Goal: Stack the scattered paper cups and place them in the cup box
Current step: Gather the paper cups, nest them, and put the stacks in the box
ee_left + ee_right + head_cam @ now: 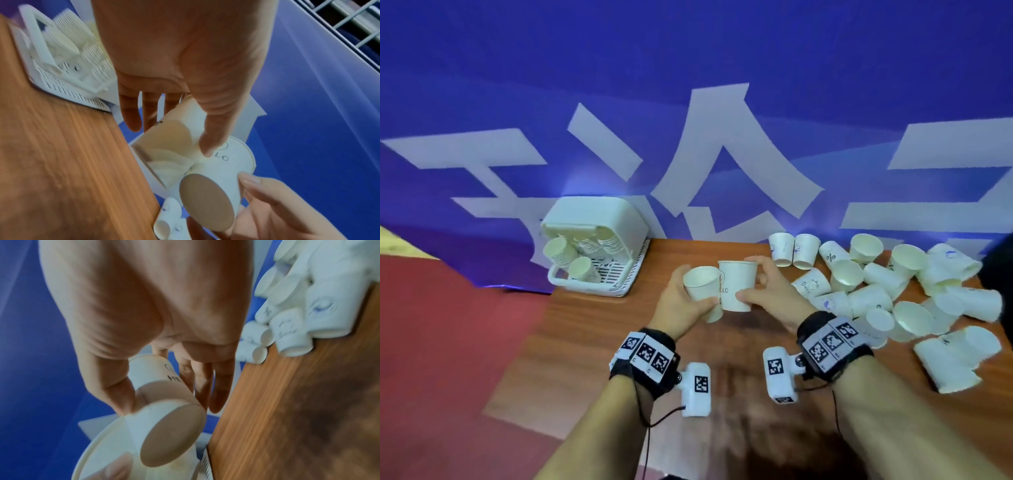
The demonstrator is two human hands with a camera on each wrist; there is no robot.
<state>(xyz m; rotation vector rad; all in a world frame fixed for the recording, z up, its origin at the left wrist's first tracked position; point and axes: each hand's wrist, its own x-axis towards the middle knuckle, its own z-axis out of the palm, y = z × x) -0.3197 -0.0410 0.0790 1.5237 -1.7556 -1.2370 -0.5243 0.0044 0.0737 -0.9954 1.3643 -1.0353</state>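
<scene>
Some stacks already sit in the box [599,219] at the table's far left corner, each hand [681,301] [770,291] grips one cup, and many cups [893,291] still litter the right edge.

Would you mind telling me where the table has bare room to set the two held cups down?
Bare wood lies in front of the cup box, between it and the left hand, and along the near edge of the table under both wrists. The right side is crowded with the scattered cups.
</scene>
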